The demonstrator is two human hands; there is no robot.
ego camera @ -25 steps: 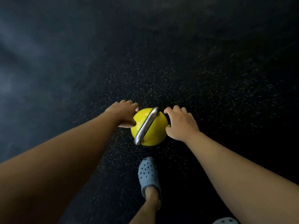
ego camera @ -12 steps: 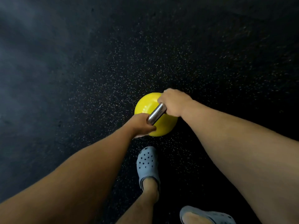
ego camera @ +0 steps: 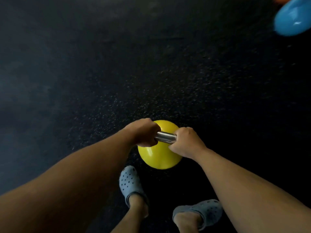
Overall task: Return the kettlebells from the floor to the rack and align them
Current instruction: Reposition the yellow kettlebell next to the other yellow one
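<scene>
Both hands (ego camera: 165,137) on yellow kettlebell (ego camera: 159,156), probably lifted

Light: dim overall, the floor (ego camera: 101,73) nearly black.
Glare: small highlights on the yellow kettlebell (ego camera: 159,155) and its steel handle (ego camera: 165,137).
Blur: blue kettlebell (ego camera: 292,17), upper right, smeared; floor speckles streaked.
Distortion: forearms stretched wide at lower edges.

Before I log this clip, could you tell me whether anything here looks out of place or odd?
Nothing looks damaged or spilled. Both hands, left and right, grip the steel handle of the round yellow kettlebell; a blurred blue rounded object sits far right.
</scene>
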